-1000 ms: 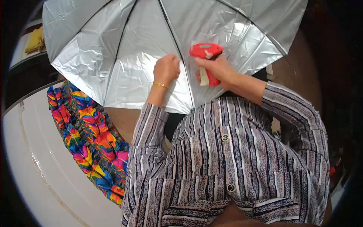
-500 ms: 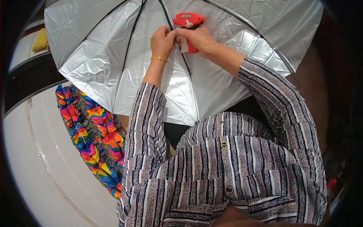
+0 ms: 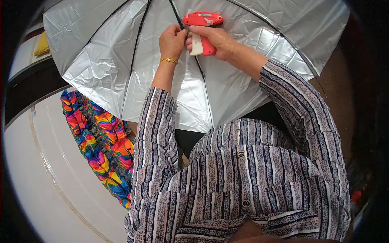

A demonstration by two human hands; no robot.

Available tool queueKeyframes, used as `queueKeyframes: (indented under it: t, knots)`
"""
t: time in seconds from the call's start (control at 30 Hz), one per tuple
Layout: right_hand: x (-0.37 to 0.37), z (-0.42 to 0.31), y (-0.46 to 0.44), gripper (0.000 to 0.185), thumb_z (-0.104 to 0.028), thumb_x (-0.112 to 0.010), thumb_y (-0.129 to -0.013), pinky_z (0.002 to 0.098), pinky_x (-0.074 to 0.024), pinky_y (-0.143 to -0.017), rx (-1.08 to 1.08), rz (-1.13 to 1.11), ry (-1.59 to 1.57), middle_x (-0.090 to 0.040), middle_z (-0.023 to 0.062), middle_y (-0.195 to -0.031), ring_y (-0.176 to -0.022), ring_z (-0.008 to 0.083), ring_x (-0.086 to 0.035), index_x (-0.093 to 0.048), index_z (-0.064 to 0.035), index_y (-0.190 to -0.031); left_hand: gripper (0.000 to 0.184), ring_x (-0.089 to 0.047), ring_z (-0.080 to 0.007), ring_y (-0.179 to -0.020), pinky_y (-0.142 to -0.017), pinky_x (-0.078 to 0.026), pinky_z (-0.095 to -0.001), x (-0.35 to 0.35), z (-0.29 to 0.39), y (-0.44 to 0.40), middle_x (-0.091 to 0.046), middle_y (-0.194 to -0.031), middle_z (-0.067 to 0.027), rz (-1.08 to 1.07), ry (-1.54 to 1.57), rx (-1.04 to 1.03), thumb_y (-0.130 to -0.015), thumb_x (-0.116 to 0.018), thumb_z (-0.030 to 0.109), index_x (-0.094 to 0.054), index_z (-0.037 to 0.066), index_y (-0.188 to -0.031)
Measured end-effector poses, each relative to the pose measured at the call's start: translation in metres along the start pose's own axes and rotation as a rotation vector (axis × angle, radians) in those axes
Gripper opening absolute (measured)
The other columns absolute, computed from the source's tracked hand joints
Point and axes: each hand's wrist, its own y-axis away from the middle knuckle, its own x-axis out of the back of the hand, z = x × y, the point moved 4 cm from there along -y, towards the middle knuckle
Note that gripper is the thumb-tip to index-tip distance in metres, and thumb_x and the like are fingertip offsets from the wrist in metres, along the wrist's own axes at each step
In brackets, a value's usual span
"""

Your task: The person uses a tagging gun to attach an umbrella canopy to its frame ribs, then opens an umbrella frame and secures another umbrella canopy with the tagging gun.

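A silver umbrella canopy (image 3: pixel 160 97) lies spread open across the top, its inner side with dark ribs facing up. My left hand (image 3: pixel 172 41) is closed in a pinch at one dark rib (image 3: pixel 176 14); whatever lies between its fingertips is too small to make out. Right beside it, my right hand (image 3: pixel 210 39) is wrapped round the white and red handle of a red tagging gun (image 3: pixel 202 19). The gun's head is above my fingers, close to the same rib. The two hands' fingertips nearly touch.
Bundles of folded rainbow-coloured fabric (image 3: pixel 114 150) lie in rows at the left, beside a white curved surface (image 3: pixel 52 162). Some yellow cloth (image 3: pixel 41 45) is at the far upper left. A small red item (image 3: pixel 356 196) shows at the lower right.
Both hands have moved up along the canopy and come together at the rib, the tagging gun moving with my right hand. Over the last half second they have shifted only slightly.
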Motion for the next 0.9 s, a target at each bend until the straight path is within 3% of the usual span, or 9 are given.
queueKeyframes:
  t: [0.33, 0.9]
  knots:
    - [0.002, -0.002, 0.0, 0.03, -0.024, -0.062, -0.083, 0.0351, -0.0556, -0.068, -0.067, -0.072, -0.044, -0.063, 0.0137, -0.083, -0.071, 0.0226, -0.065, -0.053, 0.0014, -0.096, 0.014, -0.055, -0.0109, -0.052, -0.05, -0.044, -0.0261, 0.002, 0.005, 0.005, -0.059, -0.061, -0.0054, -0.081, 0.205, 0.079, -0.077, -0.06, 0.013, -0.058, 0.0, -0.075]
    - [0.009, -0.003, -0.004, 0.032, -0.025, -0.063, -0.082, 0.0353, -0.0556, -0.067, -0.12, -0.089, -0.038, -0.063, 0.0132, -0.082, -0.07, 0.0227, -0.064, -0.053, 0.0014, -0.096, 0.01, -0.051, -0.0087, -0.048, -0.045, -0.041, -0.023, -0.001, 0.003, 0.011, -0.058, -0.06, -0.0038, -0.106, 0.378, 0.101, -0.079, -0.06, 0.009, -0.056, 0.0, -0.078]
